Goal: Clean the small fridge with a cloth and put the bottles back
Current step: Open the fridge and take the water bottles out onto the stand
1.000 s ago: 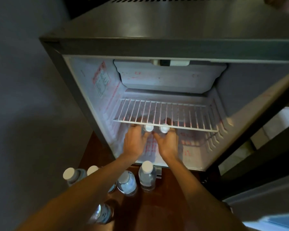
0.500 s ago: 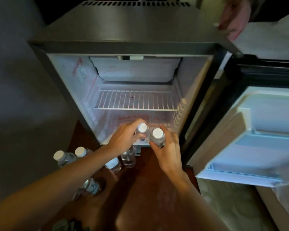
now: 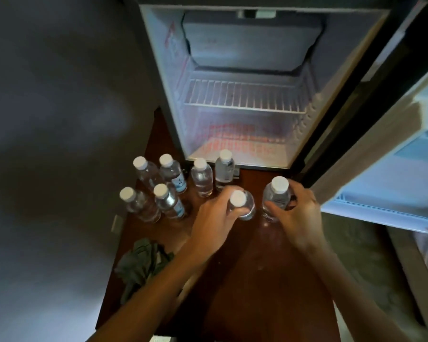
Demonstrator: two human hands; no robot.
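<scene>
1. Both hands have come back out of the fridge [image 3: 163, 82] since half a second ago. Each one brings a bottle, and now they are over the brown counter [image 3: 257, 280] in front of it.
2. The left hand [image 3: 215, 213] curls its fingers round the left bottle [image 3: 247, 208]. It holds it up high, just under the white cap.
3. The right hand [image 3: 297, 213] wraps its fingers and thumb round the side of the right bottle [image 3: 276, 198]. The white cap sticks up above the hand.
4. The two held bottles are side by side with a small gap between them. I cannot tell if their bottoms touch the counter.
5. To the left of the hands, six more bottles [image 3: 203, 178] stand up straight on the counter. Four are in a back row just in front of the fridge, and two are in a front row. All have white caps.
6. A dark green cloth [image 3: 141, 262] lies scrunched up on the counter near its left edge, beside the left arm. It is closer to the person than the bottles are.
7. The fridge is open. A white wire shelf [image 3: 245, 97] goes across its middle. The door [image 3: 393, 169] is swung out to the right.
</scene>
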